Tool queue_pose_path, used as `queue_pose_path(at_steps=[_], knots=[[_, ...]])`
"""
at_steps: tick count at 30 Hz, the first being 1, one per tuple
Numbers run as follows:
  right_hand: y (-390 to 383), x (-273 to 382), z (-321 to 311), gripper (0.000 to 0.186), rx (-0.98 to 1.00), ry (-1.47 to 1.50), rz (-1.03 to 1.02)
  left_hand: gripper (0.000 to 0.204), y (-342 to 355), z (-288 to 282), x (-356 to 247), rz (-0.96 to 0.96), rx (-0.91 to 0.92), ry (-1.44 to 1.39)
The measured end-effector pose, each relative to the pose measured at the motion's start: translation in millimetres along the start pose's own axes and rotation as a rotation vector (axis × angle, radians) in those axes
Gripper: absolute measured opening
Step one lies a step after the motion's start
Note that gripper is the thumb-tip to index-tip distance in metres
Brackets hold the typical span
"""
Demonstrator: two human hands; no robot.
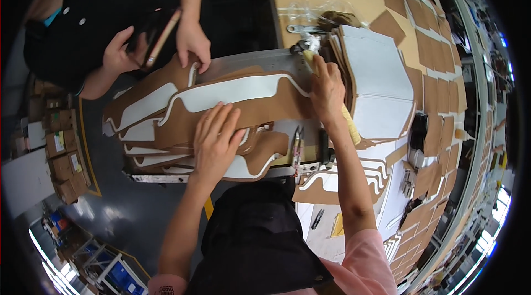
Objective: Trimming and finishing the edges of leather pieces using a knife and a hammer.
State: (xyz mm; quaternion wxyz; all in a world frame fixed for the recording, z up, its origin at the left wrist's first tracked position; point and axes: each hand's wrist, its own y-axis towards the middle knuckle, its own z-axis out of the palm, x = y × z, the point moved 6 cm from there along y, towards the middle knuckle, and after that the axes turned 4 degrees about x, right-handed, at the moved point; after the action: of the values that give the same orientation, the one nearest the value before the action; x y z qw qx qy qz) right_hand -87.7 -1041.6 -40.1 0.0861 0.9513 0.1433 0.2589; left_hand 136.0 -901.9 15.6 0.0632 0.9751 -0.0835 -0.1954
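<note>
— Where are the wearer's hands?

— The left hand (pixel 214 134) lies flat, fingers spread, on the top brown panel (pixel 243 104) of a stack of long curved panels with white edging. Its grip is fully open; it presses down and holds nothing.

— And the right?

— The right hand (pixel 326 87) is at the far right end of that same panel, its grip closed around a pale yellow brush (pixel 310 58) whose head shows just above the fingers. A yellowish strip runs along under the forearm; I can't tell whether it belongs to the brush.

— Where does the stack sit?

— On a grey metal tabletop (pixel 249 61), with more panels fanned out beneath and to the left. Just right of the hand stands a pile of white-faced pieces (pixel 381 71). Pliers (pixel 298 145) lie near the wearer's edge.

— Anyone else?

— A person in a dark shirt across the stack: one hand (pixel 193 43) touches the far panel edge, the other hand (pixel 119 51) holds a phone-like object (pixel 157 37).
</note>
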Motion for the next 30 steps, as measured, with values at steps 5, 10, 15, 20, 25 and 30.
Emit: queue_pose_path(at_steps=[5, 10, 15, 20, 25, 30], knots=[[-24.6, -12.8, 3.0, 0.07, 0.068, -0.015, 0.07, 0.031, -3.2, 6.2, 4.9, 0.021, -0.088, -0.007], [-35.0, -44.9, 8.3, 0.048, 0.027, 0.031, 0.108, 0.036, 2.0, 6.2, 5.0, 0.013, -0.131, -0.078], [-37.7, -30.2, 12.1, 0.044, 0.084, 0.0, 0.14, 0.032, 6.2, 13.0, 10.6, 0.091, -0.143, -0.061], [-44.4, -17.4, 9.1, 0.044, 0.171, 0.04, 0.195, 0.024, 3.6, 10.3, 17.2, 0.154, -0.177, -0.19], [-33.3, 31.8, -4.8, 0.037, 0.033, -0.19, -0.082, 0.023, -0.7, 7.7, 21.6, 0.22, -0.207, -0.212], [21.1, 119.5, 42.9, 0.051, 0.379, 0.353, -0.23, 0.023, -8.8, -14.4, 16.7, 0.287, -0.272, -0.222]])
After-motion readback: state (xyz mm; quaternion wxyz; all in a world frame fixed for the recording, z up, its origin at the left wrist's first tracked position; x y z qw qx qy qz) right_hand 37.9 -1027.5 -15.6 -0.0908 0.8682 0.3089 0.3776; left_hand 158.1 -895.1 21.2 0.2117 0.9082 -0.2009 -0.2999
